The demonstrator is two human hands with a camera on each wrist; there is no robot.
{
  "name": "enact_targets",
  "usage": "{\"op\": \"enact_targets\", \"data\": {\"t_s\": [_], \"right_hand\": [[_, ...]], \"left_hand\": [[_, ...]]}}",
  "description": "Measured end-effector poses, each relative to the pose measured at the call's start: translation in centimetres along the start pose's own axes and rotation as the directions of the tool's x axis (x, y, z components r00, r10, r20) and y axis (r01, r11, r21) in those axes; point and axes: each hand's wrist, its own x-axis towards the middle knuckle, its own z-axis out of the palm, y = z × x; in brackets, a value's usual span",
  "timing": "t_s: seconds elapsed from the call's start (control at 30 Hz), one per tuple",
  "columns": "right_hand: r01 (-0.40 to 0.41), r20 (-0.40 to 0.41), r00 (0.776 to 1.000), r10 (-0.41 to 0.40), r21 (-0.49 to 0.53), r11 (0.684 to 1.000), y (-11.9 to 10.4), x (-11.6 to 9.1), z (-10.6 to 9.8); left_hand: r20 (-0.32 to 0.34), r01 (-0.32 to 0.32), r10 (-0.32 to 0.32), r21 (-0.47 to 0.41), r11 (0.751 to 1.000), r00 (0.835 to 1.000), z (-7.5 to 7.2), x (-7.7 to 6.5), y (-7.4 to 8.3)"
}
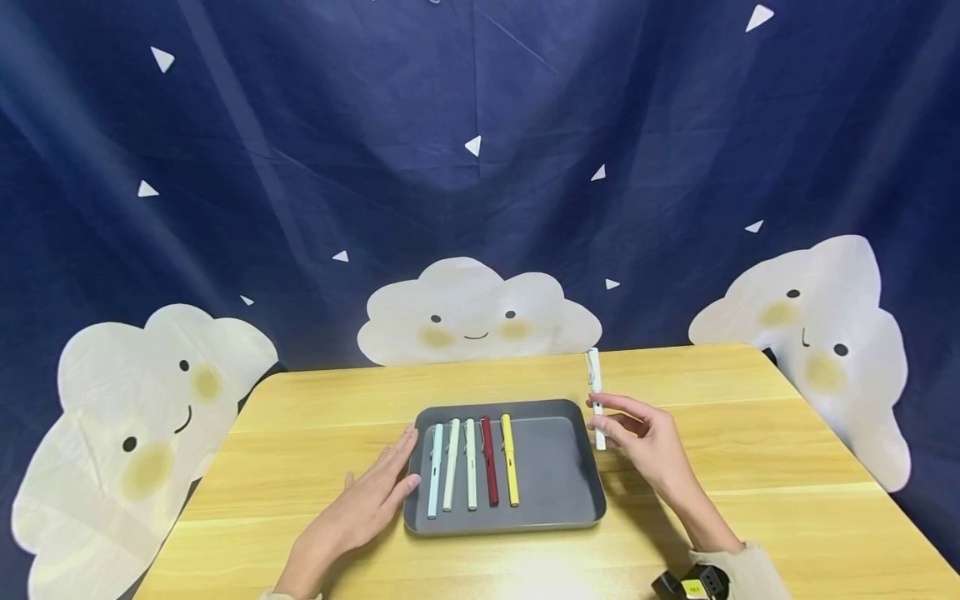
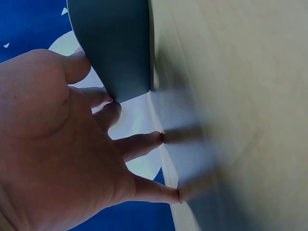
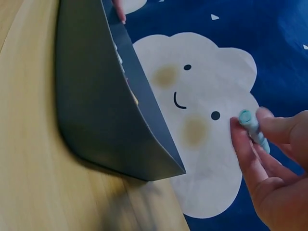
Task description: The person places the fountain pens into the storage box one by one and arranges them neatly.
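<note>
My right hand (image 1: pixel 651 437) pinches a pale pen (image 1: pixel 596 375) between thumb and fingers, near the tray's right side. The pen stands nearly upright in the head view, clip end up; the right wrist view shows its pale blue-green end (image 3: pixel 246 116). My left hand (image 1: pixel 360 510) rests with fingers extended at the left rim of a dark grey tray (image 1: pixel 555 467). In the left wrist view, thumb and fingertips (image 2: pixel 114 108) meet the tray wall. Inside the tray, side by side, lie a light blue pen (image 1: pixel 435 472), two whitish pens (image 1: pixel 451 467), a dark red pen (image 1: pixel 489 462) and a yellow pen (image 1: pixel 509 461).
The tray sits on a light wooden table (image 1: pixel 750 433). Behind the table hangs a dark blue cloth (image 1: pixel 480 208) with smiling clouds and small white triangles. A black device (image 1: pixel 697 582) is strapped at my right wrist.
</note>
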Motion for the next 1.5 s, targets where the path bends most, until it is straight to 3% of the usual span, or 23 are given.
{"op": "enact_targets", "data": {"t_s": [0.27, 0.57, 0.73, 1.2, 1.5], "right_hand": [[-0.026, 0.044, 0.999, 0.025, 0.034, 0.999, -0.2, -0.1, 0.5], [0.055, 0.057, 0.997, -0.055, -0.011, 0.998, 0.0, -0.3, 0.9], [0.031, 0.061, 0.998, -0.030, -0.013, 0.999, 0.1, -0.3, 1.2], [0.005, 0.075, 0.997, -0.001, -0.050, 0.999, 0.9, -0.7, 2.6], [-0.085, 0.133, 0.986, 0.095, -0.083, 0.993, 0.7, -1.1, 3.3]], "left_hand": [[-0.008, -0.002, 0.002, 0.003, 1.000, 1.000, -0.1, -0.1, -0.1], [-0.026, -0.024, 0.025, 0.009, 1.000, 0.999, 0.1, -0.1, 0.1], [-0.045, -0.041, 0.041, 0.017, 0.999, 0.998, 0.0, -0.1, 0.1], [-0.017, -0.013, 0.013, 0.024, 1.000, 1.000, 0.1, 0.1, -0.1], [-0.009, -0.016, 0.016, 0.022, 1.000, 1.000, 0.0, 0.2, -0.3]]}}
